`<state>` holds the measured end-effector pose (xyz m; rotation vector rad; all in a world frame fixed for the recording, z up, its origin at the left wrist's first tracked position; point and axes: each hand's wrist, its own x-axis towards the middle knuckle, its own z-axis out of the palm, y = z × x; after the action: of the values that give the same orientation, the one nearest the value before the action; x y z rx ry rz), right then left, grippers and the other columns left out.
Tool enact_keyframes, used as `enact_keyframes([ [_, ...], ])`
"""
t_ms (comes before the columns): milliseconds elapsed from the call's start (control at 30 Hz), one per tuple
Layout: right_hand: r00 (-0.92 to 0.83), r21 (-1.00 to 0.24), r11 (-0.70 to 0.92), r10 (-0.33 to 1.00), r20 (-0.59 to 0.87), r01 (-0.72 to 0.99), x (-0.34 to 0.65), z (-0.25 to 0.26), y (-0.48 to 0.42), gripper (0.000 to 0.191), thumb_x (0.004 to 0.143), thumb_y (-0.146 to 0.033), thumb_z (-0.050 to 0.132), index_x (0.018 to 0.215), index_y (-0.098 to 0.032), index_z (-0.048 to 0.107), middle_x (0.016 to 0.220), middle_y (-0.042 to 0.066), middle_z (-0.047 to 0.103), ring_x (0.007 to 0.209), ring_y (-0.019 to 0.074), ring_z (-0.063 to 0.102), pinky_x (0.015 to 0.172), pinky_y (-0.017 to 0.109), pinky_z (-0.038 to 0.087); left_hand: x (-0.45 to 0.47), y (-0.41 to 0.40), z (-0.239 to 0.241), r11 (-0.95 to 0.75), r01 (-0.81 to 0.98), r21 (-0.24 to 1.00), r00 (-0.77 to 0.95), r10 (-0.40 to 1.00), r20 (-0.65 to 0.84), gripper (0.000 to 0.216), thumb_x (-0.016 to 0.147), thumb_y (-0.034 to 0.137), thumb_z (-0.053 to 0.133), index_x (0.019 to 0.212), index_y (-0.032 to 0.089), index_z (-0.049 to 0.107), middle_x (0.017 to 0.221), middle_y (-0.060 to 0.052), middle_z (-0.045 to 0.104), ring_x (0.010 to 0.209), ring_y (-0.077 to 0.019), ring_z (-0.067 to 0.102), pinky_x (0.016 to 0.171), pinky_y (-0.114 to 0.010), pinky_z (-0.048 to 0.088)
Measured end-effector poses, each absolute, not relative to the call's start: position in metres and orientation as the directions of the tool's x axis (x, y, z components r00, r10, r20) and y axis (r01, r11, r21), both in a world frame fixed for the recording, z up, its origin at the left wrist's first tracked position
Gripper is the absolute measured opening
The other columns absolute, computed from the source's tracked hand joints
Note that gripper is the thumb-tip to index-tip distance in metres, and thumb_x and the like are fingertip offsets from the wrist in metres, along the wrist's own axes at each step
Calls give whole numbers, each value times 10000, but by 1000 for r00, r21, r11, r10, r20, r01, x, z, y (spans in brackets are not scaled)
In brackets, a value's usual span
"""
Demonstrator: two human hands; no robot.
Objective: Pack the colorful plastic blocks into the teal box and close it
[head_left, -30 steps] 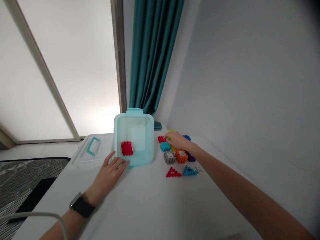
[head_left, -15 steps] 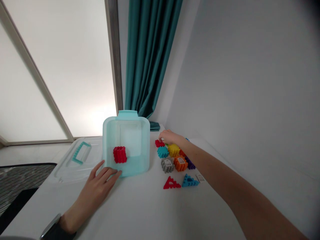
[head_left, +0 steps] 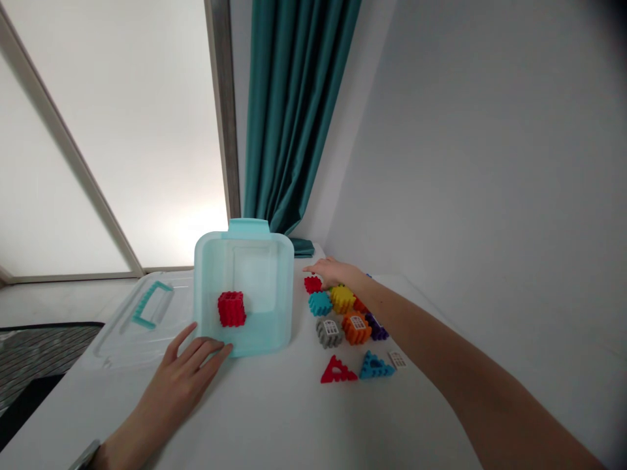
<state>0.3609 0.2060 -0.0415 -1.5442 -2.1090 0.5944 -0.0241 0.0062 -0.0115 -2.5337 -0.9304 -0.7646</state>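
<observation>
A translucent turquoise storage box (head_left: 287,294) stands on its side with its open face toward me. Inside it, at the lower left, sits a red ridged block (head_left: 231,309). My left hand (head_left: 181,375) lies with fingers spread, their tips touching the box's lower front edge. At the far end of a cluster of blocks, my right hand (head_left: 333,270) reaches over a red block (head_left: 313,284), one finger stretched out to the left. Its other fingers are partly hidden. Close by are a cyan block (head_left: 320,303) and a yellow block (head_left: 342,299).
Nearer me are a grey block (head_left: 329,332), an orange block (head_left: 356,328), a purple block (head_left: 377,328), a red triangle (head_left: 337,371), a blue triangle (head_left: 376,365) and a small window piece (head_left: 398,360). A clear lid (head_left: 115,339) lies left. A wall (head_left: 465,196) bounds the right.
My right hand's finger has stretched out leftward above the red block, where the fingers were bent down at it. The view has shifted slightly; my left hand stays at the box.
</observation>
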Motion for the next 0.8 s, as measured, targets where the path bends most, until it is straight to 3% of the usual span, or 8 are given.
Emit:
enact_keyframes([
  [133, -391, -360, 327, 913, -119, 874, 358, -36, 205, 895, 401, 14, 867, 1229, -287, 711, 1105, 96, 726, 1122, 345, 624, 1063, 481, 404, -25, 7, -12, -731, 676, -87, 626, 508, 592, 295, 1020, 170, 416, 1078, 235, 698, 933, -19, 732, 933, -166, 663, 1190, -474, 250],
  [333, -420, -159, 390, 873, -250, 907, 355, -29, 202, 907, 575, -137, 855, 1411, -332, 564, 1260, 108, 679, 1190, 379, 598, 1045, 479, 430, -26, 8, -14, -736, 674, -67, 622, 515, 590, 281, 1034, 219, 427, 1078, 241, 704, 922, -11, 728, 927, -163, 662, 1196, -473, 233],
  [800, -523, -144, 505, 838, -154, 851, 348, -32, 200, 776, 590, -131, 836, 1324, -280, 633, 1128, 105, 741, 1154, 343, 630, 1119, 511, 339, -25, 8, -13, -730, 680, -69, 621, 524, 583, 288, 1036, 188, 414, 1067, 231, 697, 920, -10, 726, 905, -150, 664, 1197, -477, 237],
])
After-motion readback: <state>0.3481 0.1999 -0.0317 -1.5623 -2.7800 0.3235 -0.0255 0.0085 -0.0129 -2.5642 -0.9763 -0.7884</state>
